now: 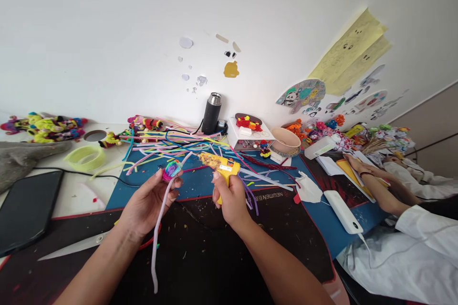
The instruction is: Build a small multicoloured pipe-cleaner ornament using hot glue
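Observation:
Pinched in the fingers of my left hand (148,202) is a small coiled ball of pipe cleaners (172,169), coloured pink, blue, green and purple. A long pale lilac pipe cleaner (160,228) runs from the ball, hanging down past my wrist, with a short end sticking up to the right. My right hand (232,200) is wrapped round the handle of a yellow hot glue gun (223,167). Its stained nozzle points left, close to the lilac strip's upper end; whether they touch I cannot tell.
Loose pipe cleaners (153,145) lie heaped behind my hands. Scissors (77,247) and a black phone (30,212) are at left. A black flask (212,114) and a white box (250,136) stand by the wall. A white power bank (342,212) lies right, near another person's arm (379,190).

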